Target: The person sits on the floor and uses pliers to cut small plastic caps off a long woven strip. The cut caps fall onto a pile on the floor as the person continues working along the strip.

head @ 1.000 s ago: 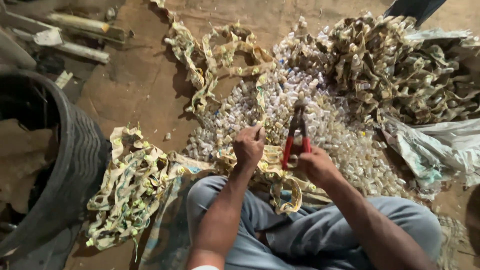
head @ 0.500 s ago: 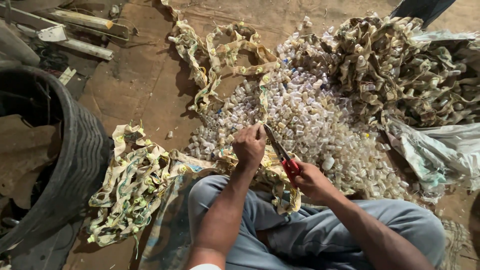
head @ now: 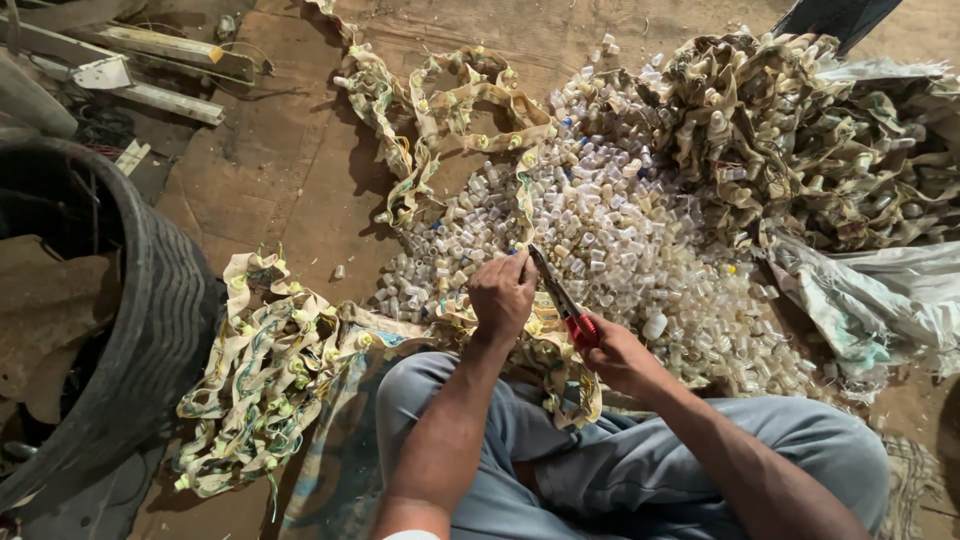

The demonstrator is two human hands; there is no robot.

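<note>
My left hand (head: pixel 502 296) pinches a long strip of crumpled printed plastic (head: pixel 523 205) that runs up from my lap across the floor. My right hand (head: pixel 612 352) grips red-handled cutters (head: pixel 560 296), whose dark blades point up-left and meet the strip just beside my left fingers. A wide heap of small clear plastic caps (head: pixel 610 240) lies right under and beyond both hands. More of the strip (head: pixel 560 375) drapes over my knees, which are in grey-blue trousers.
A pile of cut strips (head: pixel 265 370) lies at my left on a cloth. A big tangled mound of strips (head: pixel 820 140) fills the far right, with a white sack (head: pixel 880 300) below it. A dark ribbed basket (head: pixel 130 330) stands at left; metal bars (head: pixel 140 60) lie far left.
My right hand swung the cutters from pointing upright, apart from the left hand, down and leftward until the blades meet the strip at my left fingers. The left hand stayed put.
</note>
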